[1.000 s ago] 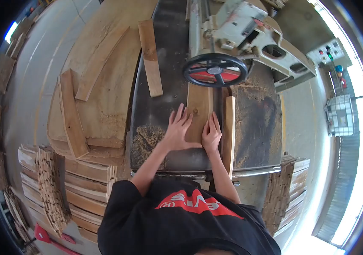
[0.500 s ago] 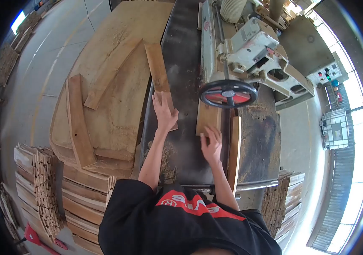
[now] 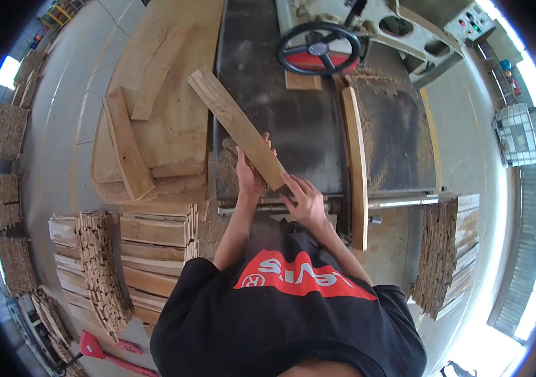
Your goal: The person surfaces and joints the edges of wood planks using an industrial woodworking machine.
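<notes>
A wooden board [image 3: 236, 124] slants over the dark machine table [image 3: 305, 138], its far end toward the upper left. My left hand [image 3: 252, 173] is closed around the board's near part, thumb on one side and fingers showing on the other. At the near end, the fingers of my right hand [image 3: 305, 200] press on the board's corner. Ahead, a second board [image 3: 303, 80] lies on the table, mostly hidden beneath the black handwheel [image 3: 319, 49]. A wooden fence strip [image 3: 356, 169] runs along the table to the right of my hands.
To the left, a sawdust-covered wooden platform [image 3: 180, 147] bears loose boards, one of them with a dark knot [image 3: 128, 144]. Stacks of planks stand at the lower left [image 3: 148, 251] and lower right [image 3: 438, 257]. The machine's control panel [image 3: 471, 22] is at the upper right.
My left hand has lifted the board off the table and drawn it nearer, tilting it. My right hand has left the board under the handwheel and now grips the lifted board's near end.
</notes>
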The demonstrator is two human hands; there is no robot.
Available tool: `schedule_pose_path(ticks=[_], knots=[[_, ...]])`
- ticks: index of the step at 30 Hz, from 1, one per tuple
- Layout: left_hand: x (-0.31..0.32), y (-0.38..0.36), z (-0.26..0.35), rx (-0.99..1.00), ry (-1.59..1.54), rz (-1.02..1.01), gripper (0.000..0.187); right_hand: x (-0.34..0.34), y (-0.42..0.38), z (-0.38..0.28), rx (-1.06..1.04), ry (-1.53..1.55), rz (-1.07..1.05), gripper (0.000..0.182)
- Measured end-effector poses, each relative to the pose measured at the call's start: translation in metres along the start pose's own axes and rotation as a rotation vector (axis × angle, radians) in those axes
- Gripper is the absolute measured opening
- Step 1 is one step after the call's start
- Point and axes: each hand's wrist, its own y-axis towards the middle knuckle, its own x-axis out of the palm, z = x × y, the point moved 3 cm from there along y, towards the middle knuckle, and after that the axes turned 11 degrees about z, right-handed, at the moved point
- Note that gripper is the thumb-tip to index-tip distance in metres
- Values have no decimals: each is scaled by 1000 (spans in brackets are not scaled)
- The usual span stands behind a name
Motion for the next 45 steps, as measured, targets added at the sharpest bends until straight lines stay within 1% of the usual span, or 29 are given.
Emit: schedule_pose_path(ticks=[3,4,7,8,11,12,15,18,19,20,21,22,23,24,25,26,27,28,29,31,32,35,38,41,45], knots=[[-3,-40,-21,-85,5,88,68,-21,-39,7,84,25,-36,60],[4,-60,-25,-41,93,92,61,-31,-51,6,199,-3,-115,55],[3,-98,-34,-147,550,39,49,-45,-105,14,438,57,-93,53],[4,-108,-41,-148,656,116,43,-52,-121,16,505,146,-86,44],[12,-137,-64,52,934,-98,56,-65,-167,23,802,394,-60,32],[14,-149,-72,32,971,-124,62,-61,-187,34,894,484,-77,26],[28,-173,-85,601,1525,-422,67,-66,-206,35,850,463,-85,31],[34,-171,-102,110,1052,-272,78,-91,-196,22,684,119,-88,41],[38,-170,-104,-42,890,-220,82,-99,-191,15,661,76,-30,45],[35,-168,-104,-259,829,27,82,-107,-185,7,634,35,29,50],[32,-159,-104,-397,678,-29,81,-114,-179,0,608,-6,86,55],[25,-148,-104,-532,520,-80,81,-120,-175,-4,595,-81,-5,70],[19,-142,-105,-664,357,-131,83,-123,-173,-8,426,-121,23,71],[27,-144,-109,-651,463,-100,86,-125,-171,-12,256,-163,54,72],[35,-146,-116,-629,428,-80,87,-126,-169,-16,87,-207,88,73],[41,-151,-124,-612,393,-57,87,-128,-170,-18,41,-246,57,75],[41,-154,-129,-598,356,-32,88,-130,-167,-21,-15,-269,87,75],[39,-156,-130,-694,151,-72,86,-132,-163,-23,-72,-292,114,74],[36,-156,-131,-702,123,-68,86,-133,-161,-24,-130,-316,139,73],[29,-152,-133,-716,68,-58,84,-129,-168,-17,-11,-251,134,76],[24,-151,-135,-690,102,-65,80,-127,-173,-16,52,-216,129,78],[21,-150,-137,-688,121,-38,76,-130,-178,-14,126,-220,104,77],[20,-150,-139,-700,90,-10,73,-129,-181,-11,110,-242,94,80],[16,-150,-140,-668,123,3,73,-128,-179,-11,141,-226,97,83],[19,-152,-139,-636,160,56,72,-126,-182,-6,128,-223,51,86]])
